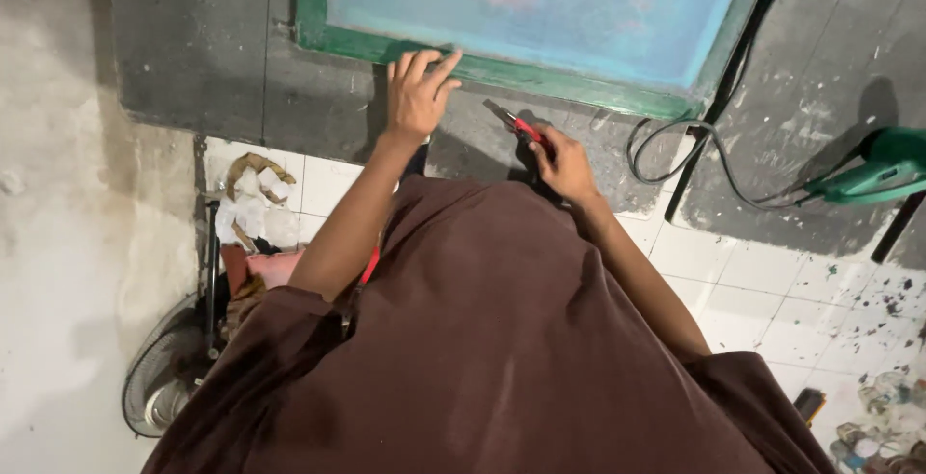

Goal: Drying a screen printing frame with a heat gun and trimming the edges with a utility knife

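A green wooden frame (pixel 540 77) with blue mesh stretched in it (pixel 540 1) lies on a dark grey surface in front of me. My left hand (pixel 418 93) rests with spread fingers on the frame's near green edge. My right hand (pixel 564 165) is closed around a red-handled cutter (pixel 516 125), whose tip points up and left toward the frame's edge. A brown garment (pixel 502 339) covers the lower part of the view.
A green power tool (pixel 883 167) with a black cable (pixel 675 146) lies at the right. White floor tiles (pixel 772 281) show below the grey surface. Rags and scraps (pixel 253 206) pile at the left above a fan grille (pixel 164 378). Debris (pixel 883 421) sits at the bottom right.
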